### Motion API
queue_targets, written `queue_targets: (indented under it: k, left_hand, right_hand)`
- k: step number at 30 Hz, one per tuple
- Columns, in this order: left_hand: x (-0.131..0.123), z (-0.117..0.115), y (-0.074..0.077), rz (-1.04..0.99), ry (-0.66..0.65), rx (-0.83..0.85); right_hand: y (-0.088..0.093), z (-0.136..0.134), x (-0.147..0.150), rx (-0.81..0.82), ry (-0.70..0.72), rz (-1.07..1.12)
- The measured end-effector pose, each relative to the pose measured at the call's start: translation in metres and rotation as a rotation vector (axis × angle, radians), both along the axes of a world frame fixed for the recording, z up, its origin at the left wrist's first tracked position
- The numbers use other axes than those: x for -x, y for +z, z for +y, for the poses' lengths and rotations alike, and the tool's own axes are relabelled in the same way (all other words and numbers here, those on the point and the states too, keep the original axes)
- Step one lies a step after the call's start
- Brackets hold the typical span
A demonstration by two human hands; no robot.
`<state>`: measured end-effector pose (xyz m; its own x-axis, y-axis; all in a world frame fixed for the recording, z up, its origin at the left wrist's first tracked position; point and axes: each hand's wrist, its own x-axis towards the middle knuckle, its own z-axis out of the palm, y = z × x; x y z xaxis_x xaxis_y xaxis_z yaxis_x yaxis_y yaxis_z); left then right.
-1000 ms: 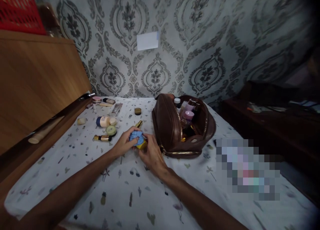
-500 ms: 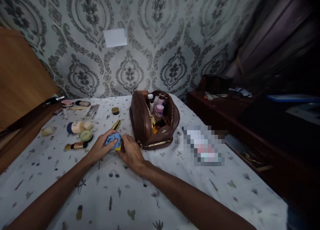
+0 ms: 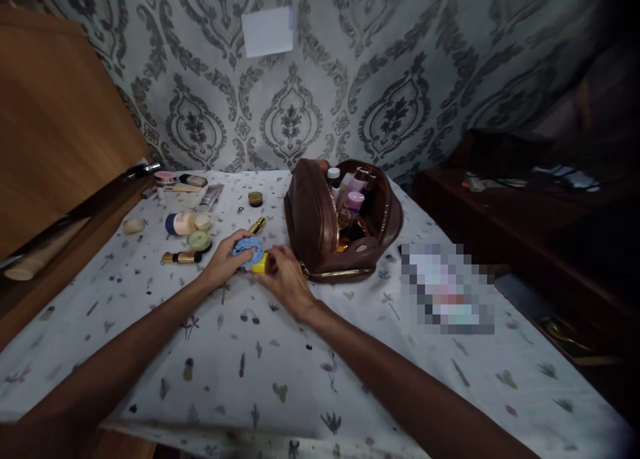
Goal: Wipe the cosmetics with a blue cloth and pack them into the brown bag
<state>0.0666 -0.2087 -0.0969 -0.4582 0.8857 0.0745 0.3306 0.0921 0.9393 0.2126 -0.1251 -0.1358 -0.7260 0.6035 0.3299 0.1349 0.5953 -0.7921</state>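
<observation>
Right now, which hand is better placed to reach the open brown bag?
Likely the right hand: it is close beside the brown bag, though it also grips the yellow item. The left hand is farther away, holding the blue cloth.

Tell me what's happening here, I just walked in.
A person has both hands together over a patterned cover. The left hand holds a bunched blue cloth up against a small yellow item, which the right hand grips. Just right of them a brown bag stands unzipped, with bottles and a pink-lidded container inside. A capped bottle lies on its side to the left, among other cosmetics.
</observation>
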Motion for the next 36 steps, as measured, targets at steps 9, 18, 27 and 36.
queue_targets:
  k: [9,18,27,36]
  left_hand:
    - [0.004,0.001,-0.003,-0.125,0.031,-0.027]
    - [0.007,0.002,-0.005,-0.289,0.007,-0.034]
    - [0.004,0.005,-0.003,-0.550,-0.053,-0.076]
    - [0.009,0.003,-0.009,-0.515,-0.086,-0.005]
  right_hand:
    - [0.011,-0.003,-0.005,0.048,0.112,0.019]
    - [0.000,-0.001,0.005,0.505,0.219,0.265]
    - [0.011,-0.003,0.007,0.787,0.216,0.414]
    - [0.014,-0.010,0.007,0.991,0.192,0.544]
